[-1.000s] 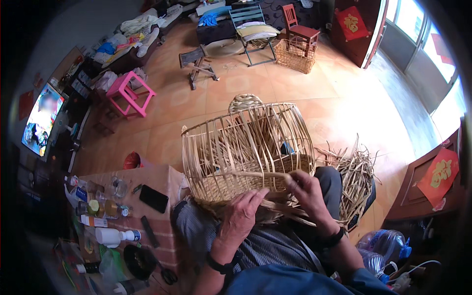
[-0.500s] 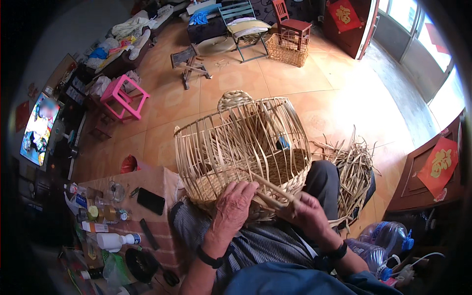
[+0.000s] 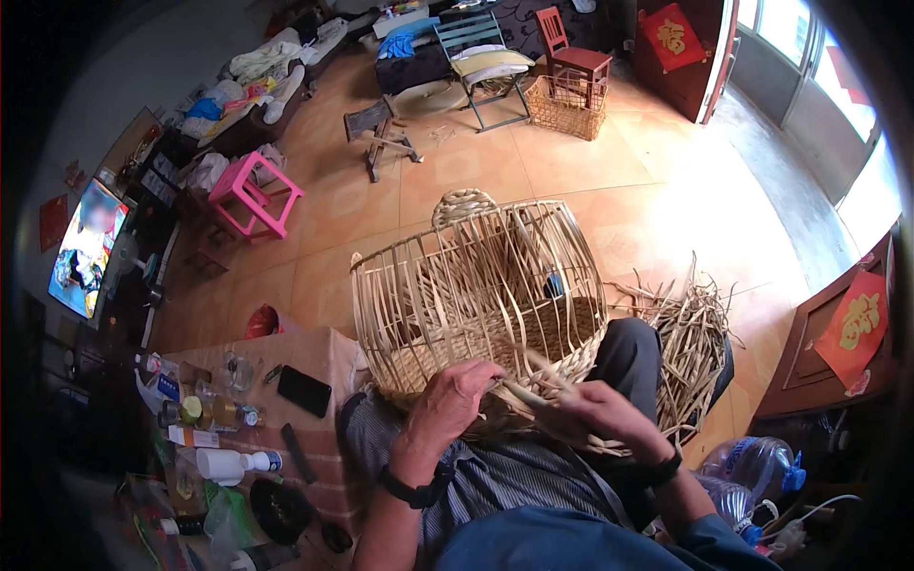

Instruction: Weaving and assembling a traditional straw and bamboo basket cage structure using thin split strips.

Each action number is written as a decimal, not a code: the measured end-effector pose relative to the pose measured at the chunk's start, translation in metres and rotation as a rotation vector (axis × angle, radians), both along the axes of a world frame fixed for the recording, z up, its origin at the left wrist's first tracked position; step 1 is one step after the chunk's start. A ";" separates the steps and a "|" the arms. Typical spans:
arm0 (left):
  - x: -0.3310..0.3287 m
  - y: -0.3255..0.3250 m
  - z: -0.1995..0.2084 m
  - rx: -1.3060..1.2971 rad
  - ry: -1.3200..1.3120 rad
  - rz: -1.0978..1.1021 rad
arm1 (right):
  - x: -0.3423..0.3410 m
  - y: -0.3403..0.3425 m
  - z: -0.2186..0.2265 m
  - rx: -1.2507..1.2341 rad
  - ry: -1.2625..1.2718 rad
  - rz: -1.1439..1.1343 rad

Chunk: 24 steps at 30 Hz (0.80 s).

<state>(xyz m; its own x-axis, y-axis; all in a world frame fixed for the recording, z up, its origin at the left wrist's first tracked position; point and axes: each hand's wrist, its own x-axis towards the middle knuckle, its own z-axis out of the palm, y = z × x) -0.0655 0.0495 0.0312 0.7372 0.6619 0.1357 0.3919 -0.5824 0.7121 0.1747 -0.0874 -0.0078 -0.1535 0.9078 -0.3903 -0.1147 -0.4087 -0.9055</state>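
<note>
A half-woven basket rests tilted across my lap, with a tightly braided base and side of pale dried plant strips and an open cage of upright strips above. At its near rim, my left hand is closed, fingertips pinching a flat strip. To its right my right hand, a little blurred, is closed around the same bundle of strips. Loose strip ends stick up between the two hands. My palms hide part of the rim, and a small blue thing shows inside the basket.
Right of my knee lies a heap of dried strips. Clear plastic bottles stand at the lower right. The cloth-covered table at my left holds a phone, a white bottle and jars. A pink stool stands farther off.
My right hand has lowered slightly and turned, with the strip between my hands now lying lower. My left hand keeps its pinch at the rim. The whole view has shifted slightly.
</note>
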 end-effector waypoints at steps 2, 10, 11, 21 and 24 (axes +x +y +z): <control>0.001 0.000 -0.003 -0.007 0.011 0.009 | 0.023 -0.008 -0.006 0.206 0.250 -0.140; 0.000 -0.013 0.000 0.156 0.035 0.033 | 0.010 -0.036 -0.014 0.002 -0.074 -0.150; -0.001 -0.019 0.001 0.231 0.033 0.036 | -0.002 -0.041 -0.009 0.046 0.023 -0.063; -0.013 -0.008 0.012 0.076 0.068 -0.080 | 0.004 -0.044 0.092 -0.233 0.316 -0.101; -0.014 -0.006 0.015 0.044 0.097 -0.097 | 0.007 -0.024 0.113 -0.125 0.385 -0.084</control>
